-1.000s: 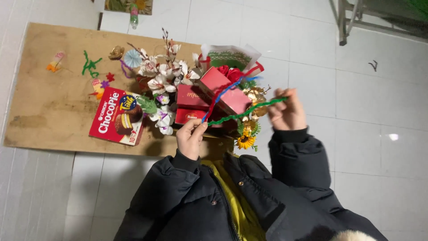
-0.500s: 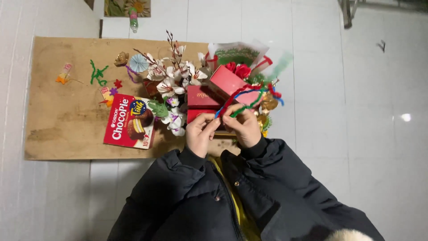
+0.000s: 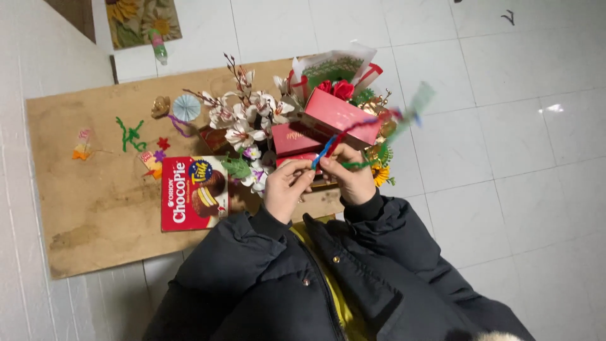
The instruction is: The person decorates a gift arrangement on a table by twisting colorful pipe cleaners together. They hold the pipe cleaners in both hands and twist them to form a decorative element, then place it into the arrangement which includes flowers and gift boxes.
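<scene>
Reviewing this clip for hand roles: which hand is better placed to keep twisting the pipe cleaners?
Probably the right hand: the pipe cleaners run up from its fingers, while the left hand pinches their lower ends.

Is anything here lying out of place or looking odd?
Mostly craft clutter. One plastic bottle lies on its side on the floor tiles, off the board. Both hands, left hand and right hand, pinch fuzzy craft wires.

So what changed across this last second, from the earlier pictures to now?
The right hand, held out to the side a second ago, came in beside the left hand. Both hands now pinch the twisted red, blue and green pipe cleaners close together, the free ends blurred up to the right. The red snack box, the pink gift boxes and the white artificial blossoms stayed put on the brown board.
</scene>
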